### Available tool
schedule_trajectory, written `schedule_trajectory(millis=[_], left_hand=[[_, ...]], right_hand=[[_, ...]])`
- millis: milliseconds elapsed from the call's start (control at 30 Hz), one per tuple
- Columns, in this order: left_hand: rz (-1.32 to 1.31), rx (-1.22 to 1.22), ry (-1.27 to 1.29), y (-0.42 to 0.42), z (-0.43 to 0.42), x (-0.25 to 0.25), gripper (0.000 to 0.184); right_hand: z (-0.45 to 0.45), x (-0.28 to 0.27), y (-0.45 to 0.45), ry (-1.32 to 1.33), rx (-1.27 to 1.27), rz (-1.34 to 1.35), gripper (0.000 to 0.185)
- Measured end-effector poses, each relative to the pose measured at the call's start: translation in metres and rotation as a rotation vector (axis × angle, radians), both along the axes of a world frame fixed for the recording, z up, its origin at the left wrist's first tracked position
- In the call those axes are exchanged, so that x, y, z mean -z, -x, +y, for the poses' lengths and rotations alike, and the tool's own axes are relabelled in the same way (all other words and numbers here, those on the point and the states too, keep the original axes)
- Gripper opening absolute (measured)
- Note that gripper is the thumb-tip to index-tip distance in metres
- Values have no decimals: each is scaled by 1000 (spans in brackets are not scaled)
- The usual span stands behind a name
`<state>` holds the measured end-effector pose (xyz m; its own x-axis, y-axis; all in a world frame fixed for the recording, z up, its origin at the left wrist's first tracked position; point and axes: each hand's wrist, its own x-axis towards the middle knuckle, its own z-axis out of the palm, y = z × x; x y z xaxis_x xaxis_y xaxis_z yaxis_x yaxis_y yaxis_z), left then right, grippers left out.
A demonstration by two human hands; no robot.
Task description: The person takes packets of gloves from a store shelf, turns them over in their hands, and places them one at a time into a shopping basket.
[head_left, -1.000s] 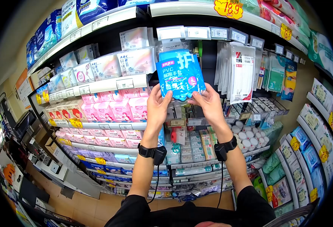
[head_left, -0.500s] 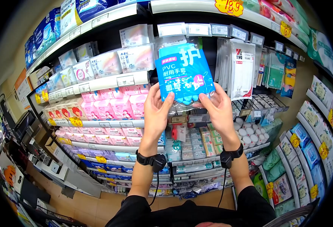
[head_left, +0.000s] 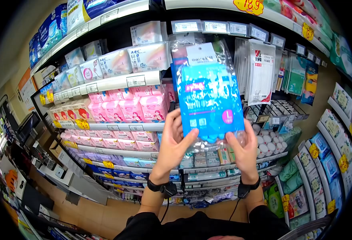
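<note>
A blue pack of PVC gloves (head_left: 210, 100) in a clear plastic sleeve is held up in front of the shelves, its printed face towards me and glare across it. My left hand (head_left: 176, 140) grips its lower left corner, thumb on the front and fingers behind. At the lower right corner my right hand (head_left: 243, 147) pinches it the same way. Behind the top of the pack hang other clear packages, partly hidden by it. To its right hangs a white pack (head_left: 262, 72) with red marks.
Pink packs (head_left: 128, 110) and white ABC packs (head_left: 148, 58) fill the shelves on the left. White round tubs (head_left: 268, 146) stand low to the right, beyond my right hand. More stocked shelves (head_left: 324, 160) run along the right side. A counter (head_left: 68, 184) is at lower left.
Both hands have moved down and slightly right with the glove pack. The pack now looks larger, shows its clear top flap, and catches more glare.
</note>
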<state>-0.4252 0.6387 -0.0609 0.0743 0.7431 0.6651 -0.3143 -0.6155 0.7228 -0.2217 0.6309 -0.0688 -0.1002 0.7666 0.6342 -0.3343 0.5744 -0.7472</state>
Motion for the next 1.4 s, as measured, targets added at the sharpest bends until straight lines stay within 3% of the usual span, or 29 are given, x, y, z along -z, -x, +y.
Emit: schedule_trajectory(millis=[367, 533, 667, 967, 1067, 1133, 1333, 1400], left_hand=[[-22, 39, 248, -39, -48, 99, 59], [-44, 56, 348, -62, -68, 131, 56], [-62, 25, 415, -79, -83, 141, 55], [-33, 28, 471, -124, -117, 157, 60], [103, -169, 384, -147, -130, 159, 68], [372, -491, 283, -159, -141, 157, 67], [414, -348, 271, -192, -164, 158, 51], [432, -278, 275, -197, -171, 157, 48]], right_hand=[[-52, 110, -44, 184, 21, -43, 42], [-64, 145, -72, 274, -95, -10, 47], [-81, 146, -89, 399, -179, -18, 58], [-122, 155, -133, 447, -151, 4, 58], [-135, 162, -148, 409, -123, -7, 58], [-147, 167, -158, 395, -119, -12, 58], [-174, 173, -180, 461, -124, -61, 59], [-180, 168, -183, 389, -48, -248, 57]])
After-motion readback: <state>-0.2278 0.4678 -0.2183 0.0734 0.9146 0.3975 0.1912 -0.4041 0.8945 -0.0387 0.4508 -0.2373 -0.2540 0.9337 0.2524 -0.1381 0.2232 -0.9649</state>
